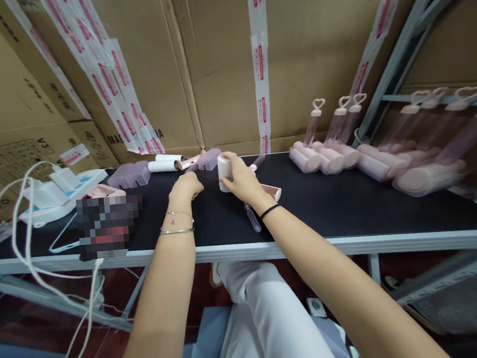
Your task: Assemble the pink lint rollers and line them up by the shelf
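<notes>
A short white cylinder (224,176) stands upright on the black table top, gripped at its side by my right hand (242,180). My left hand (186,188) is to the left of it, fingers curled down at the table; what they hold, if anything, is hidden. Just beyond the left hand are white tubes (165,163), a pinkish part (189,162) and a translucent purple piece (210,159). Partly behind my right wrist lies a pink half shell (273,191). A slim clear part (252,219) rests near the table's front edge.
Several pink items with clear stems and heart-shaped loops (332,159) line the right side. More purple pieces (128,175), a power strip (67,195) with white cables and a blurred-out object (111,226) are at left. Cardboard (215,64) walls the back; a metal frame (402,42) rises at right.
</notes>
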`<action>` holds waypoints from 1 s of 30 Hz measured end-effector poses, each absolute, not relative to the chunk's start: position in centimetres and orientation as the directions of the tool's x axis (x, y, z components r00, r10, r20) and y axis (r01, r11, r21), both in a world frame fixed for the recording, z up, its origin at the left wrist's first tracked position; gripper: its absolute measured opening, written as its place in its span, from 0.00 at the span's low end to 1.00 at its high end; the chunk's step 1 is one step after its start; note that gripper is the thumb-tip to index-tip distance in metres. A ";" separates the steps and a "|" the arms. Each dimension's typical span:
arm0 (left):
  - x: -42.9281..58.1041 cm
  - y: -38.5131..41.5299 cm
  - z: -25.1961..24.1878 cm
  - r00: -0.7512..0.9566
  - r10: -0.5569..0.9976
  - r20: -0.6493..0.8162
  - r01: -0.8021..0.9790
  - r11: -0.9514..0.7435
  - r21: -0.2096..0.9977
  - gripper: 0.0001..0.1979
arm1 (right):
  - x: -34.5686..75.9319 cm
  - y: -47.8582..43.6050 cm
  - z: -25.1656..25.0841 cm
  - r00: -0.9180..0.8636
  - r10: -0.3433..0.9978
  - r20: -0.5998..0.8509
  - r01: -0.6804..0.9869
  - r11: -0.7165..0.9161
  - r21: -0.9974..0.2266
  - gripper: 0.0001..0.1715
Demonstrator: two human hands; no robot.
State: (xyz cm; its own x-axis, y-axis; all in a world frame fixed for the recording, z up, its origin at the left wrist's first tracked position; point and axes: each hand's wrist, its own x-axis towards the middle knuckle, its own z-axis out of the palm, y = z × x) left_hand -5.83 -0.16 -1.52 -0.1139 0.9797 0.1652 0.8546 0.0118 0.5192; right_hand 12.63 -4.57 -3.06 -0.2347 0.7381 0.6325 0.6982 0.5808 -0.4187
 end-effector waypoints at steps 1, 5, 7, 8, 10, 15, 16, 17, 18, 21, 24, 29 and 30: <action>-5.2 -0.3 -1.3 -0.139 0.982 0.127 0.852 0.053 0.521 0.05 | 12.8 -4.4 -3.1 -0.189 0.725 0.662 0.682 0.582 -0.443 0.31; -3.1 -0.7 -1.0 -0.162 0.973 0.165 0.742 0.010 0.670 0.12 | 13.5 -3.8 -3.2 0.026 0.702 0.712 0.566 0.576 -0.589 0.31; -2.6 -0.8 -1.2 -0.109 0.987 0.117 0.763 0.007 0.646 0.08 | 13.6 -3.6 -3.3 0.077 0.705 0.705 0.519 0.575 -0.632 0.32; -2.5 -0.8 -1.3 -0.082 0.992 0.097 0.796 0.007 0.606 0.08 | 13.7 -3.6 -3.3 0.087 0.706 0.702 0.507 0.576 -0.642 0.31; -2.4 -1.0 -1.4 -0.047 0.996 0.081 0.845 -0.004 0.535 0.14 | 13.6 -3.7 -3.4 0.098 0.705 0.702 0.499 0.576 -0.648 0.31; -2.6 -2.4 -0.4 0.141 0.986 -0.092 0.871 -0.079 0.485 0.20 | 13.6 -4.1 -3.2 0.139 0.679 0.721 0.521 0.569 -0.636 0.30; -2.6 -2.7 -0.1 0.199 0.972 -0.124 0.875 -0.119 0.470 0.23 | 13.7 -4.1 -3.2 0.152 0.671 0.726 0.524 0.568 -0.635 0.30; -2.6 -3.0 0.1 0.249 0.958 -0.141 0.876 -0.161 0.454 0.27 | 13.7 -4.1 -3.1 0.165 0.664 0.729 0.526 0.566 -0.635 0.30; -2.6 -3.2 0.2 0.286 0.946 -0.150 0.876 -0.195 0.441 0.31 | 13.8 -4.0 -3.1 0.178 0.658 0.731 0.526 0.564 -0.636 0.31; -2.5 -3.4 0.2 0.335 0.924 -0.183 0.872 -0.230 0.432 0.30 | 14.0 -3.7 -3.1 0.184 0.660 0.729 0.546 0.548 -0.634 0.33; -2.2 -3.3 0.0 0.323 0.936 -0.143 0.863 -0.229 0.450 0.17 | 14.0 -3.3 -3.2 0.148 0.670 0.727 0.581 0.536 -0.612 0.37; -1.7 -3.0 -0.2 0.257 0.961 0.104 0.777 -0.269 0.569 0.13 | 14.1 -3.2 -3.4 0.106 0.661 0.743 0.568 0.573 -0.591 0.37; -1.6 -2.9 -0.2 0.244 0.954 0.176 0.760 -0.301 0.576 0.17 | 14.1 -3.2 -3.4 0.097 0.658 0.747 0.573 0.577 -0.582 0.36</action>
State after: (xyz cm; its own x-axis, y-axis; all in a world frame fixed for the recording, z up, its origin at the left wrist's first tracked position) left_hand -1.58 -2.94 -0.22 0.2440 0.9537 0.1761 0.7603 -0.3008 0.5757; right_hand 14.07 -3.16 -3.41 0.0965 0.6576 0.7472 0.5734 0.5769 -0.5817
